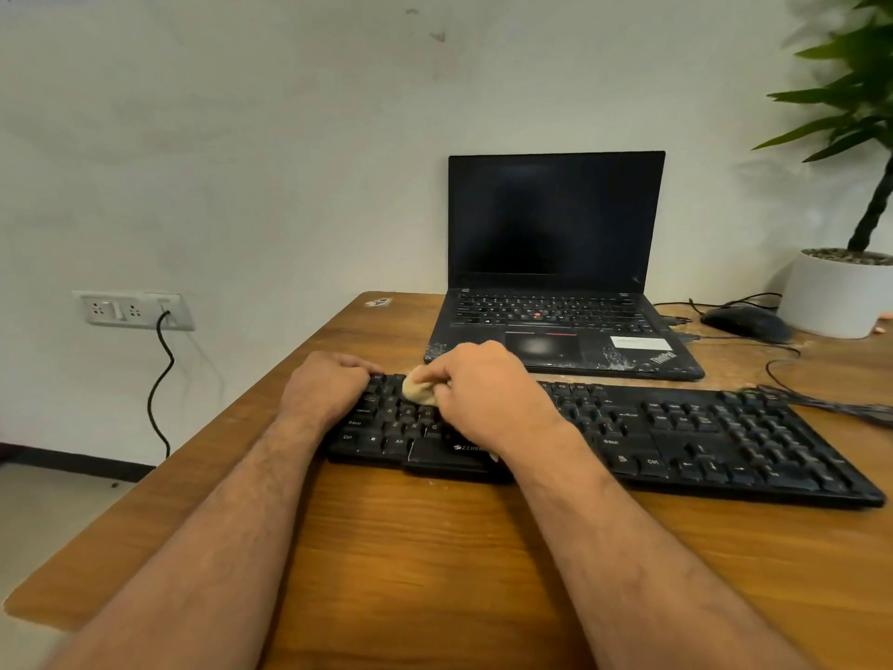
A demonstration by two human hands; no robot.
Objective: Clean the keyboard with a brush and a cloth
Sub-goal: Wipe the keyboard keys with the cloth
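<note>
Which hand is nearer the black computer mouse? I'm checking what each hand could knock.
Right. The right hand wipes mid-keyboard, well short of the black computer mouse; the left hand grips the keyboard's far-left end.

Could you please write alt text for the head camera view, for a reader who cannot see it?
A person's right hand holds a tan cloth on the left keys of a black keyboard, while the left hand grips its left end. Behind, on the wooden desk, are an open ThinkPad laptop, a mouse and a potted plant.
</note>
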